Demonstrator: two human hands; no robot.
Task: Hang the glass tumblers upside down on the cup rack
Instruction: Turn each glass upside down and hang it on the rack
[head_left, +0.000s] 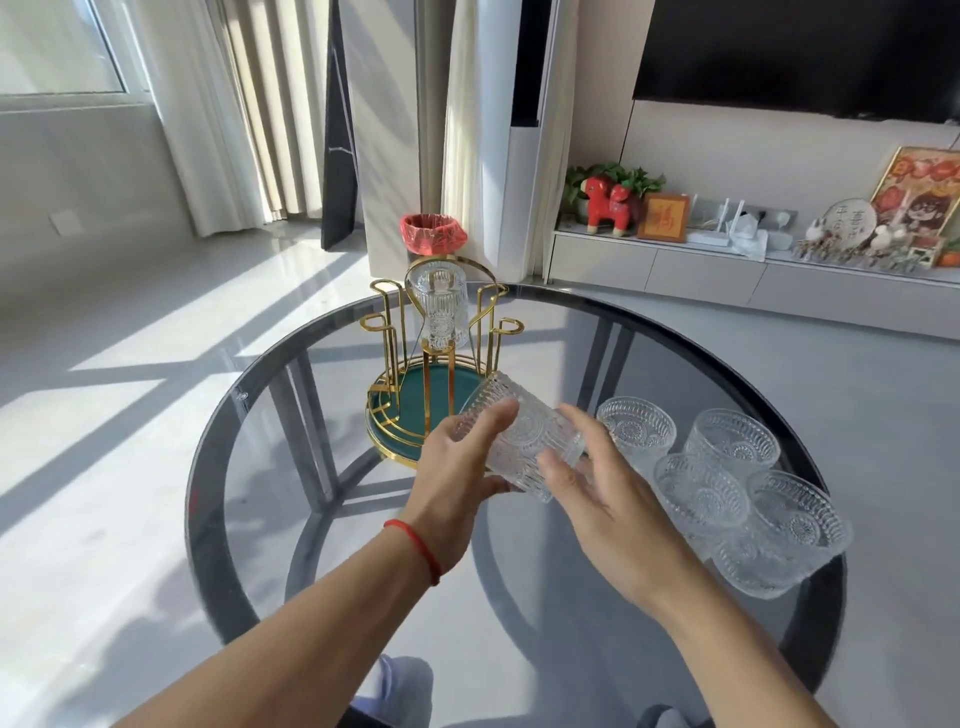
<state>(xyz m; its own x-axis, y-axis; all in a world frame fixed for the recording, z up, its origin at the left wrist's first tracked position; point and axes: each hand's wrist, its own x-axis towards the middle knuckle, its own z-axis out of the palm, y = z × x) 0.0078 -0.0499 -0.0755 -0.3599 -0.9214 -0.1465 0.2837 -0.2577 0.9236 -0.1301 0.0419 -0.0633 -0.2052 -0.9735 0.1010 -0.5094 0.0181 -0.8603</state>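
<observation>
A gold wire cup rack (395, 332) with a green round base stands on the far left part of the round glass table (727, 358). One ribbed glass tumbler (439, 306) hangs upside down on its back peg. A second tumbler (522, 436) lies tilted on its side in the air, just in front of the rack's base. My left hand (457, 478) grips it from the left and below. My right hand (597, 499) touches its right end with thumb and fingers. Several more tumblers (727, 493) stand upright in a cluster on the table to the right.
The rack's front and side pegs (506, 327) carry nothing. A bin with a red liner (434, 234) stands on the floor behind the table. A white low cabinet (727, 270) with ornaments runs along the right wall.
</observation>
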